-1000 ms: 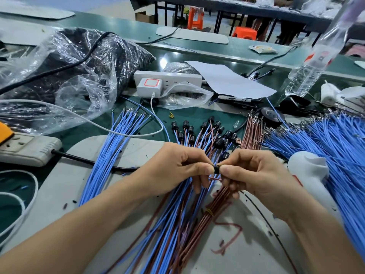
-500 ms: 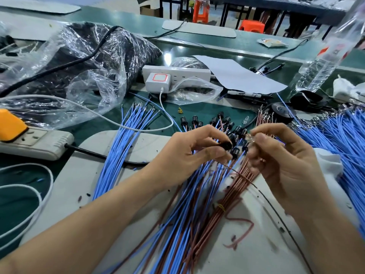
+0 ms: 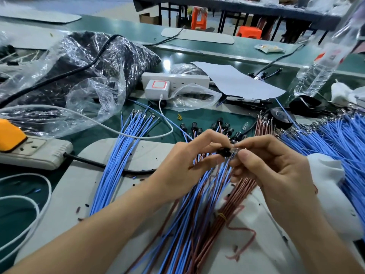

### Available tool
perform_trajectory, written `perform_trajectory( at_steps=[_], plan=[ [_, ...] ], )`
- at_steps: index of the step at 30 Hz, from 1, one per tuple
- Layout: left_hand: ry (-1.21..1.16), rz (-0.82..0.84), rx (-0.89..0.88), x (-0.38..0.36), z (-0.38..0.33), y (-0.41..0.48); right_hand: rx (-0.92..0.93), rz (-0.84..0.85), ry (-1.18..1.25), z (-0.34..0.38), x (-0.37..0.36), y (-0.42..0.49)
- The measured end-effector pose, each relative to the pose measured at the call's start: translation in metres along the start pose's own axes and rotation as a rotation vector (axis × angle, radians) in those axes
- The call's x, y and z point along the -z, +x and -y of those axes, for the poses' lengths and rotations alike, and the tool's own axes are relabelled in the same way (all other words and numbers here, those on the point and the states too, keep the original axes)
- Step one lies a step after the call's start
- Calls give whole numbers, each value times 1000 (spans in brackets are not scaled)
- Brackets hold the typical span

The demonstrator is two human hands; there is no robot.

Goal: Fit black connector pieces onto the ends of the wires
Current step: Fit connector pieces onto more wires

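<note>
left hand (image 3: pixel 183 167): grip pinching black connector (image 3: pixel 224 152)
right hand (image 3: pixel 276 171): grip pinching clear piece (image 3: pixel 235 150), touching the connector
wires (image 3: pixel 197 224): blue and brown, fanned on counter (image 3: pixel 207 117)

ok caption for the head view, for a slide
The left hand pinches a black connector, right hand a clear-tipped wire end, above blue and brown wires.

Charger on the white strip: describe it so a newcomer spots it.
Find the big clear plastic bag at rear left. Right of it lies a white power strip; the charger sits at its left end. It alone bears a red square outline.
</note>
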State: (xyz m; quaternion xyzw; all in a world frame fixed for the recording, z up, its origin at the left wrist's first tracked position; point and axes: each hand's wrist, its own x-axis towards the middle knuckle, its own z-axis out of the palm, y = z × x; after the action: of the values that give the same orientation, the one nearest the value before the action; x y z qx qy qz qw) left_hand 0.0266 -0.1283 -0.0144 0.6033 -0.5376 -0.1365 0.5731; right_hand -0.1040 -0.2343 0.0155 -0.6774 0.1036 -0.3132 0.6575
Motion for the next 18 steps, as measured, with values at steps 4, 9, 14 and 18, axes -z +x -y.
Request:
perform_trajectory(
  at_steps=[4,9,14,18],
  plan=[
    [68,-18,-14,1,3,0,75,-38,-151,-1,0,0],
    [129,-5,-25,2,2,0,168,-31,-449,-8,2,-1],
    [208,21,-42,3,3,0,-3,20,-340,-9,11,2],
    [162,18,-10,2,1,-1,-127,53,-124,-6,13,5]
  ],
)
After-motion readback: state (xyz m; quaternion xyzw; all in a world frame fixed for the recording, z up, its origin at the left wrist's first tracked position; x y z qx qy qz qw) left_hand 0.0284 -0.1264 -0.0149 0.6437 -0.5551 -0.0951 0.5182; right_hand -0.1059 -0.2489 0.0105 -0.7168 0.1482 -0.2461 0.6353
